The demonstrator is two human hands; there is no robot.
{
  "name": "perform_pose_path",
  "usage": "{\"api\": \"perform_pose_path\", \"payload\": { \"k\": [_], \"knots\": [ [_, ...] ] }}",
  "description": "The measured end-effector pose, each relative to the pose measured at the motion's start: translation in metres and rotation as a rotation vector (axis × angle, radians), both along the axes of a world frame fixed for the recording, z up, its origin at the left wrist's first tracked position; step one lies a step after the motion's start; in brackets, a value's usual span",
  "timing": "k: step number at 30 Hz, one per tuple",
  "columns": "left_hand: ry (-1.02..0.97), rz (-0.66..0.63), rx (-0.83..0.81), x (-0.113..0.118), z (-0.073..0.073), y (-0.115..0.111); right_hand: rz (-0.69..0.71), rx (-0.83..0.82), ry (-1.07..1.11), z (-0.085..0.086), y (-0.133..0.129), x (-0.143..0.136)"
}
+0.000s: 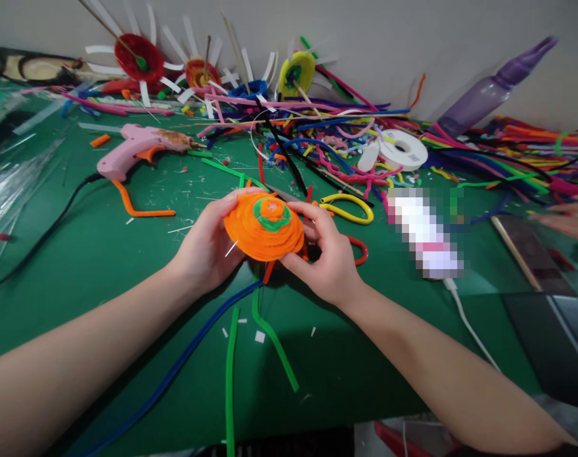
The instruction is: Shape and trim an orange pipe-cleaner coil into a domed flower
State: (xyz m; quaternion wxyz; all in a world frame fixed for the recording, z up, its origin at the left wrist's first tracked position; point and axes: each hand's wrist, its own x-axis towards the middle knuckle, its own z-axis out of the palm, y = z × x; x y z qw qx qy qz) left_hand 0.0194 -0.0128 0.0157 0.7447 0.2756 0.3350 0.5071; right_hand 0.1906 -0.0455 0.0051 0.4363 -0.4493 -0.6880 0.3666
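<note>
Between my two hands is a shallow orange cone [241, 222] of coiled pipe cleaner, with a green ring and a small pinkish centre on top. My left hand [207, 238] grips its left rim, thumb on the upper side. From the right, my right hand [329, 257] pinches the edge with thumb and fingers; some fingertips are hidden beneath. A thin white strip sticks out at the cone's lower left. Under and in front of the hands lie a blue pipe cleaner [174, 374] and green pipe cleaners [230, 381]. Scissors with a yellow handle [350, 209] lie partly behind my right hand.
A pink glue gun [146, 149] with a black cord lies at left. Behind are several coloured discs with white strips [139, 57], heaped pipe cleaners [336, 149], a ribbon spool [403, 150] and a purple bottle [488, 95]. Right: a lit phone [424, 235], another person's hand [571, 222].
</note>
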Motion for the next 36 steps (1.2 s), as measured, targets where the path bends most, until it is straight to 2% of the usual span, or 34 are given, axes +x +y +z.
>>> {"api": "perform_pose_path", "payload": {
  "k": [12,20,36],
  "knots": [
    [0.035,0.024,-0.062,0.0013,0.0008,0.0011,0.009,0.002,-0.024,0.0,-0.0002,0.0005],
    [0.045,0.004,-0.016,-0.0003,-0.0002,0.002,0.042,-0.019,-0.07,-0.0008,0.0015,0.0009],
    [0.021,0.002,-0.028,0.0009,0.0008,0.0008,0.066,-0.055,-0.084,0.0003,0.0012,0.0023]
  ]
}}
